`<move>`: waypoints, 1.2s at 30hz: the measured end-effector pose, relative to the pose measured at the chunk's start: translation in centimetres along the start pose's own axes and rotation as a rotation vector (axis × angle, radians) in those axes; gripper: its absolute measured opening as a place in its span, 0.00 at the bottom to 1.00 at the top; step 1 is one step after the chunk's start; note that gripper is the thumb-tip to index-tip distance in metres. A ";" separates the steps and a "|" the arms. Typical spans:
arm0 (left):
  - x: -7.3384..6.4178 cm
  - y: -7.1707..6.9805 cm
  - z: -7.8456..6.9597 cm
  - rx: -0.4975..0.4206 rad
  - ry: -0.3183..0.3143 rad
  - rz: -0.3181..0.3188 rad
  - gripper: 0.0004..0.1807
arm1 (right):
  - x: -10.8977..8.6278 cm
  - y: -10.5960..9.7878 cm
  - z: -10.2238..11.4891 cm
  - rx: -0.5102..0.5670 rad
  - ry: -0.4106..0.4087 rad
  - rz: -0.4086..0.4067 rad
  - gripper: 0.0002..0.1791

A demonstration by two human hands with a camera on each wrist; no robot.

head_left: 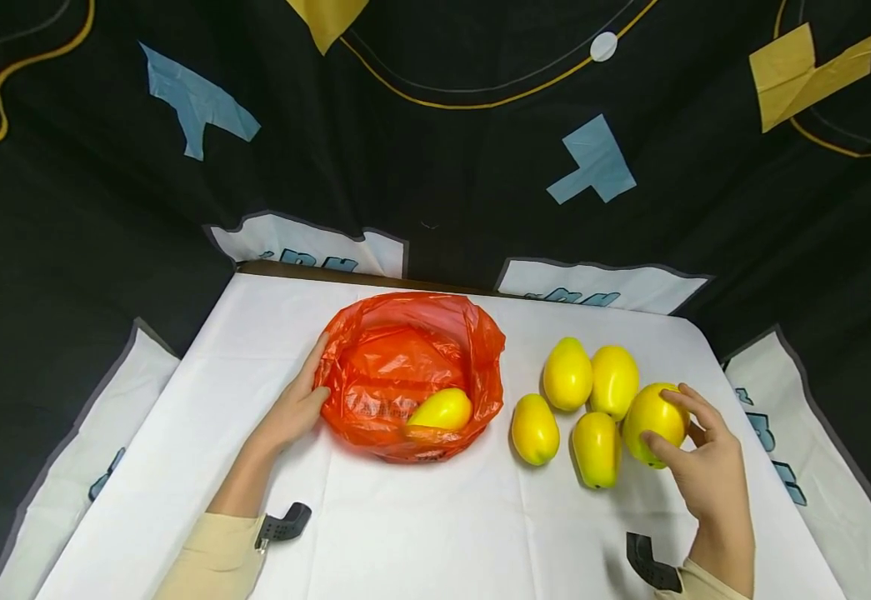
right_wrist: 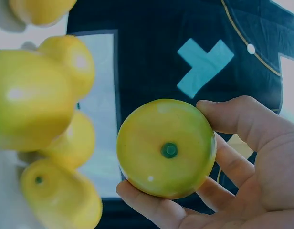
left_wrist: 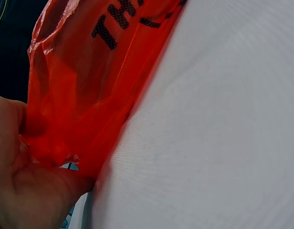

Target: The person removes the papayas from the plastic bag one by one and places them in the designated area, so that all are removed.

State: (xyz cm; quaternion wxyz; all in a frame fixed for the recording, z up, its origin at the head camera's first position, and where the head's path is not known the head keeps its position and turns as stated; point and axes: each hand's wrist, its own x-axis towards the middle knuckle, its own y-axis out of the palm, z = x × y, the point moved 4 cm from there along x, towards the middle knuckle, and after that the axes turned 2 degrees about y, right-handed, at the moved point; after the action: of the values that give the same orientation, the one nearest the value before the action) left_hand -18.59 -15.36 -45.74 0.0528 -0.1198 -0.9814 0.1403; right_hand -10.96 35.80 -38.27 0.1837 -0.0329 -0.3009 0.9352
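Note:
A red plastic bag (head_left: 405, 367) stands on the white table with its mouth wide, one yellow mango (head_left: 443, 409) lying inside it. My left hand (head_left: 297, 410) holds the bag's left side between thumb and fingers; in the left wrist view the thumb (left_wrist: 47, 188) lies against the red plastic. To the right, my right hand (head_left: 708, 458) grips another mango (head_left: 656, 422) between thumb and fingertips. The right wrist view shows this mango (right_wrist: 161, 138) end on, with its green stem spot. Several loose mangoes (head_left: 568, 375) sit on the table left of that hand.
White cloth covers the table (head_left: 420, 525). Behind it hangs a black patterned cloth (head_left: 420, 167) with blue, yellow and white shapes. Black camera mounts (head_left: 285, 523) sit at both wrists.

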 end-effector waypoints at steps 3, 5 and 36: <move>0.0 0.0 0.1 0.003 0.002 -0.003 0.45 | -0.4 0.0 -1.0 -0.002 0.038 0.004 0.35; 0.1 0.1 0.5 -0.004 0.012 -0.007 0.45 | -0.6 0.0 -1.6 -0.004 0.056 0.007 0.36; 0.8 0.1 4.1 0.048 0.009 -0.027 0.47 | -2.4 2.9 -8.4 0.028 0.270 0.091 0.40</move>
State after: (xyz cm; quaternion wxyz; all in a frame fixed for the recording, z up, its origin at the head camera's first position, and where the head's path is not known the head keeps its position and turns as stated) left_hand -19.89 -16.19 -49.60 0.0619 -0.1058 -0.9790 0.1626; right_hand -8.23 37.41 -46.92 0.1806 -0.1696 -0.2584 0.9337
